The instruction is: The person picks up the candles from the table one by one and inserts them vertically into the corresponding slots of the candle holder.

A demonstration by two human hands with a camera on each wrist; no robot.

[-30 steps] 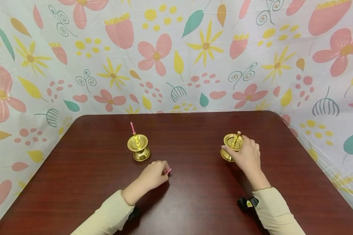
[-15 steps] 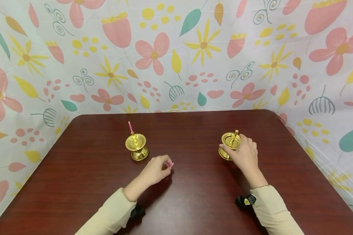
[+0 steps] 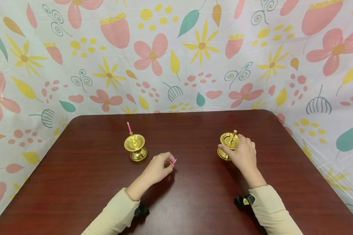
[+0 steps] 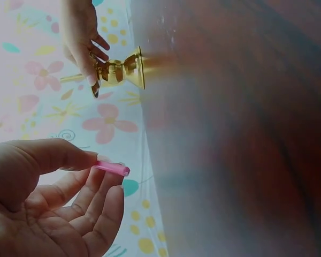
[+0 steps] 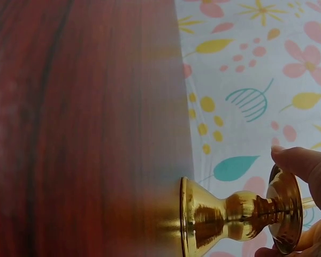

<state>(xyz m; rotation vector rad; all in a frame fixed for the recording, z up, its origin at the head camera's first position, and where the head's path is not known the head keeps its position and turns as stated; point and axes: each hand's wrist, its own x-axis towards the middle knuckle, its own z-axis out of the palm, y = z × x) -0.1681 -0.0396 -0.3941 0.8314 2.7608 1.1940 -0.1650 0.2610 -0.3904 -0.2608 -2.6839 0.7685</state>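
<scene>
In the head view my left hand [image 3: 159, 168] pinches a small pink candle [image 3: 174, 162] over the middle of the table. The left wrist view shows this candle [image 4: 112, 168] between thumb and fingertips, one end sticking out. My right hand [image 3: 246, 153] grips the dish rim of a brass candle holder [image 3: 225, 139] on the right, its thumb at the near left of the rim. That holder [image 5: 245, 215] has a gold tube rising from its dish, with no candle seen above it. Farther left, a matching brass candle holder [image 3: 138, 154] bears an upright pink candle [image 3: 129, 127].
Both holders stand on a dark red-brown table [image 3: 191, 202] with rounded far corners. A cloth with printed flowers [image 3: 176, 42] hangs behind it and along its sides. Black wrist cameras [image 3: 242, 201] are strapped under both forearms.
My left hand has moved right and a little away from me, carrying the small pink candle. My right hand keeps its grip on the right holder. The head view has shifted slightly.
</scene>
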